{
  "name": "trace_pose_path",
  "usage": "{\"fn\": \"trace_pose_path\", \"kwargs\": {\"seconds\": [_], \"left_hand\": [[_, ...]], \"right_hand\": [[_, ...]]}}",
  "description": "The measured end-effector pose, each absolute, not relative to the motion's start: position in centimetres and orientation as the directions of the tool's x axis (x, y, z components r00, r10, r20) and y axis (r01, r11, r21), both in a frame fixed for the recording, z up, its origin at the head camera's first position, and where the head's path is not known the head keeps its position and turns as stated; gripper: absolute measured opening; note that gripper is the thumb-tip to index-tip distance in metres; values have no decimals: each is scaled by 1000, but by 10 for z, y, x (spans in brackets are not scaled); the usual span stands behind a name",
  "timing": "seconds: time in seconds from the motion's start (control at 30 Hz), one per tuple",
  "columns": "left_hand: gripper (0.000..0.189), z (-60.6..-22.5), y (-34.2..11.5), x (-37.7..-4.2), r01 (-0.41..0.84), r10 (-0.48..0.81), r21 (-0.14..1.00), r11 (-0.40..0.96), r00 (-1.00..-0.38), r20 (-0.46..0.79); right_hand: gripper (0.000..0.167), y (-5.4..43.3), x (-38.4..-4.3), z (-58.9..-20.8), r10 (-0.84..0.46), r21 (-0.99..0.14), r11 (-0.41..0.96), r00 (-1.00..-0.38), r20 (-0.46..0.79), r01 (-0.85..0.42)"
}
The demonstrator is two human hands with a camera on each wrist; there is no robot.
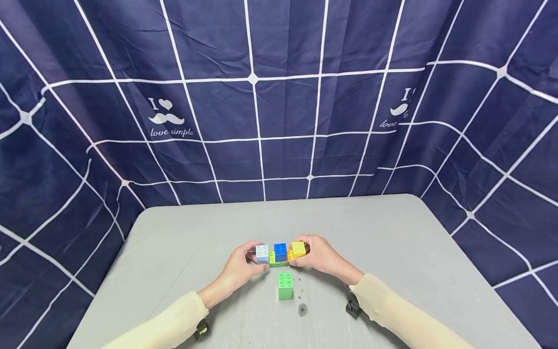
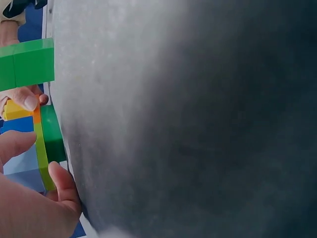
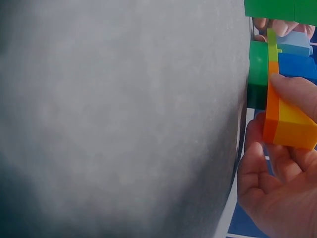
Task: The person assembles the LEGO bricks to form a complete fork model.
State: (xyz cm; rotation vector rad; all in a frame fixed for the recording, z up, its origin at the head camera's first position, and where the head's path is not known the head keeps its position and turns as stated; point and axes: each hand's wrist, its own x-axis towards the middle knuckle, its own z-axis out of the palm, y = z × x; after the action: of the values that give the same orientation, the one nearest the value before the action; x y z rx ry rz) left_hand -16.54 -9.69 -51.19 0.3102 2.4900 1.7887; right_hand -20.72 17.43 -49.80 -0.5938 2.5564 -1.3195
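Observation:
Between the two hands is a toy building-brick assembly. A lime plate (image 2: 42, 161) and an orange plate (image 3: 272, 111) lie end to end on a dark green brick (image 3: 257, 74). On top stand a pale blue brick (image 1: 262, 252), a blue brick (image 1: 280, 251) and a yellow brick (image 1: 298, 249). My left hand (image 1: 237, 268) grips the pale blue end, with thumb and fingers on either side. At the other end, my right hand (image 1: 321, 254) pinches the yellow brick and orange plate. Nearer me, a green brick stack (image 1: 285, 287) stands apart, touched by neither hand.
The grey table (image 1: 196, 228) has rounded far corners. Dark blue curtains (image 1: 283, 106) with white grid lines hang behind it and at both sides. A dark spot (image 1: 302, 309) and smaller marks are on the tabletop beside the green stack.

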Motion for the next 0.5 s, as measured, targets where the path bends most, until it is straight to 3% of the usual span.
{"fn": "trace_pose_path", "kwargs": {"seconds": [0.5], "left_hand": [[38, -517, -94, -170, 101, 212, 951, 292, -976, 39]], "right_hand": [[30, 175, -205, -501, -435, -816, 521, -901, -1, -251]]}}
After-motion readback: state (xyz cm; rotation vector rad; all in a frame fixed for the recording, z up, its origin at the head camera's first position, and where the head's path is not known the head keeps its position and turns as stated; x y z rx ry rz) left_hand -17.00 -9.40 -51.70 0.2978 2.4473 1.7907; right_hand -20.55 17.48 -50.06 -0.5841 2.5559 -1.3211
